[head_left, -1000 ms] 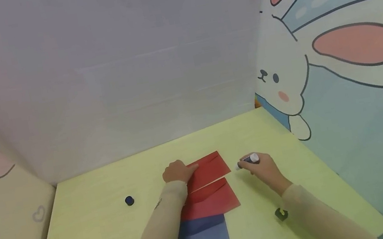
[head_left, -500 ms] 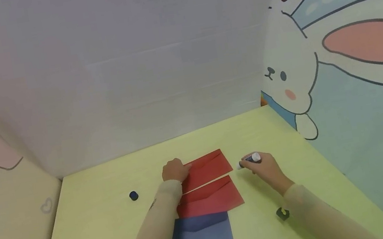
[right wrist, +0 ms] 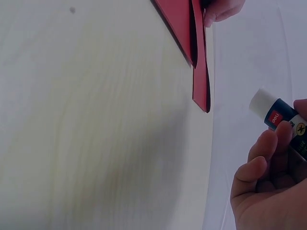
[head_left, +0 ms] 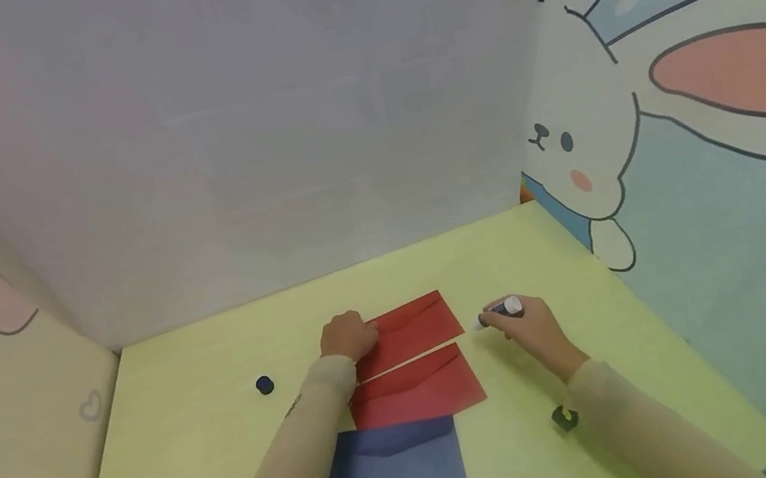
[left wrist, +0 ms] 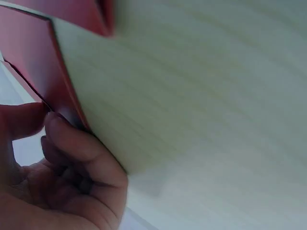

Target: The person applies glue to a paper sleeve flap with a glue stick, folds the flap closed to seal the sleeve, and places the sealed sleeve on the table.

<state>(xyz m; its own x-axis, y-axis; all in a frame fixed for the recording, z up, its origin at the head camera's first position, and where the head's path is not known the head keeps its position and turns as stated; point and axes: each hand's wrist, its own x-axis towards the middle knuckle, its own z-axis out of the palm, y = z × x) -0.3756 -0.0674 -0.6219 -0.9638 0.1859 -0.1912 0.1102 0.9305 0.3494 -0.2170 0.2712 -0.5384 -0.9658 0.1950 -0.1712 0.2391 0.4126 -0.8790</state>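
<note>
Two red envelopes lie on the pale yellow tabletop, flap edges showing: a far one [head_left: 419, 326] and a nearer one [head_left: 420, 392]. My left hand [head_left: 349, 338] is at the left end of the far envelope. In the left wrist view, thumb and forefinger [left wrist: 60, 132] pinch that envelope at its flap edge. Right of the envelopes, my right hand [head_left: 537, 331] holds a glue stick [head_left: 503, 309] above the table. Its uncapped white end points left in the head view; the right wrist view shows the dark label on the glue stick [right wrist: 283, 115].
A blue envelope [head_left: 399, 473] lies nearest to me, partly under my left sleeve in view. Left of the envelopes is a small dark blue cap [head_left: 265, 385]. A small black-and-yellow object [head_left: 563, 418] sits beside my right sleeve. Walls [head_left: 344, 186] border the table behind and at both sides.
My left hand has slid a little left along the far red envelope, and its outstretched thumb has drawn in. My right hand keeps the glue stick in nearly the same place. The head view has shifted slightly.
</note>
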